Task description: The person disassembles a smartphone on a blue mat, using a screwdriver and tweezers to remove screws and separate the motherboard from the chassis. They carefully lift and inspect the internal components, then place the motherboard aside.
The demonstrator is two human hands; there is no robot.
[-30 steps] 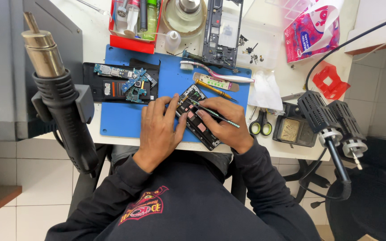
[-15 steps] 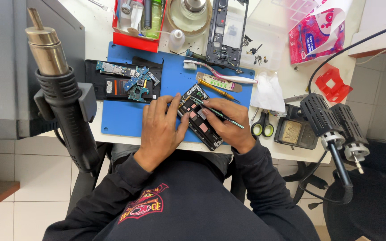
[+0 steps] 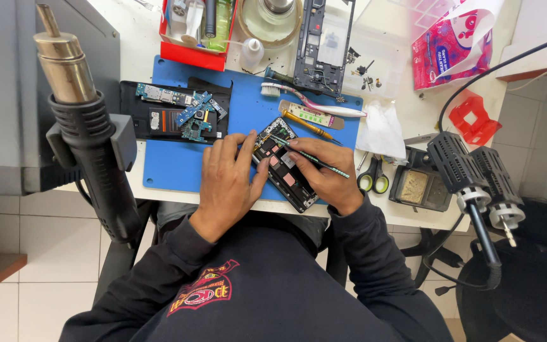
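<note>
An opened phone (image 3: 284, 166) with its insides exposed lies tilted on a blue work mat (image 3: 178, 164) near the table's front edge. My left hand (image 3: 228, 177) rests flat on the mat and steadies the phone's left side with its fingertips. My right hand (image 3: 325, 177) grips thin tweezers (image 3: 305, 154), whose tip touches the upper part of the phone's interior. Both forearms wear dark sleeves.
A hot-air gun (image 3: 83, 120) stands at the left, with soldering handles (image 3: 470, 177) at the right. On the mat lie a black phone shell with circuit boards (image 3: 178, 114), a toothbrush (image 3: 311, 101) and a screwdriver (image 3: 308, 125). Scissors (image 3: 373, 179), white tissue (image 3: 381, 130), a phone frame (image 3: 324, 44) and a red tray (image 3: 197, 31) sit around.
The view has shifted slightly, so the table sits a little lower in the picture. Both hands stay on the phone, with the tweezers still at its upper part.
</note>
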